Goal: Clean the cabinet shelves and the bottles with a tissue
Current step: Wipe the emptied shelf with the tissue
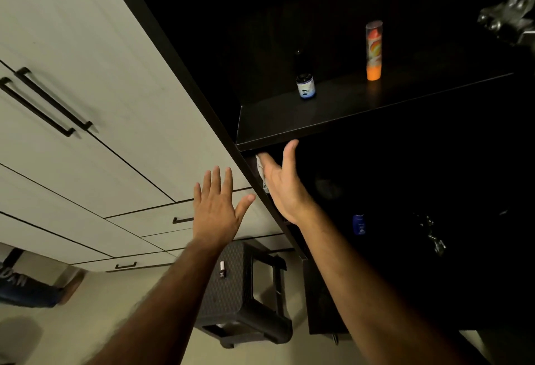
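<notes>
Under the shelf (289, 121), at its left corner, the right hand (282, 185) presses a white tissue (261, 169) flat against the cabinet's side wall, fingers straight, thumb raised to the shelf's front edge. Left of the shelf, the left hand (217, 208) hovers with fingers spread, holding nothing. On the shelf stand a dark bottle (304, 81) and an orange bottle (374, 50), well apart

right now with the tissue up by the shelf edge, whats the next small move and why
Probably slide the right hand and its tissue along the cabinet's inner side wall, below the shelf: the flat fingers press the tissue there already. The left hand is open and free.
</notes>
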Tool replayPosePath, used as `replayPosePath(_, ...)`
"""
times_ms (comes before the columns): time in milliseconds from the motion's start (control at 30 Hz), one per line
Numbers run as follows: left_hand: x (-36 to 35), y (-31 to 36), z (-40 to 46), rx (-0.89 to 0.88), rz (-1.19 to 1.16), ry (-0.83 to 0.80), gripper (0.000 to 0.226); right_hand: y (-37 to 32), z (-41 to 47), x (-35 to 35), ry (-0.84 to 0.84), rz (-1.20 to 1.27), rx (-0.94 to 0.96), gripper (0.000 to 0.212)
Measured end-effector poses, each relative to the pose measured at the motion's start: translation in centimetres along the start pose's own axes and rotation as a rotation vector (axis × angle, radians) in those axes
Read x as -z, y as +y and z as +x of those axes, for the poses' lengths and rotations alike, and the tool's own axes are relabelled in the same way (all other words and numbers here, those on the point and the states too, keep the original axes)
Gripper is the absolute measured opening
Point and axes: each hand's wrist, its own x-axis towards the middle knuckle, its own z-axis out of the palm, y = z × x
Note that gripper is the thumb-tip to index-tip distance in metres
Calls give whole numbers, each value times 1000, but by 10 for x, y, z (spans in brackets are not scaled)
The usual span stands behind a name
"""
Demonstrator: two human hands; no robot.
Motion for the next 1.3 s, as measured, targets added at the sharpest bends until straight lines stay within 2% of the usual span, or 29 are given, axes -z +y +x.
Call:
replayPosePath(300, 11, -12, 5, 17, -26, 26, 99, 1, 7, 2, 118, -105, -148, 84)
replayPosePath(533, 10, -12, 4, 29, -75, 27, 95, -13, -4, -10, 152, -36, -2, 59)
replayPosePath(667, 10, -19, 1, 61, -104, 31, 87, -17, -21, -10, 42, -149, 101, 46)
replayPosePath(800, 10, -27, -2, 83, -114, 28, 81, -20, -29, -19, -3, -153, 143, 59)
replayPosePath(900, 8, -30, -2, 86, -128, 31, 85, -9, -36, -27, -43, -164, 207, 72)
replayPosePath(1067, 7, -27, -2, 72, -151, 32, 94, 20, -39, -27, -32, -387, 301, 78)
replayPosePath(1133, 8, -24, -3, 67, -146, 30, 94, 26, -34, -21, 13, -500, 285, 79)
replayPosePath(1200, 8, -23, -4, 68, -133, 24, 95, 27, -27, -14, 47, -631, 188, 82)
replayPosePath(1300, 7, -23, -8, 72, -129, 13, 94, 27, -24, -6, 71, -701, 103, 90)
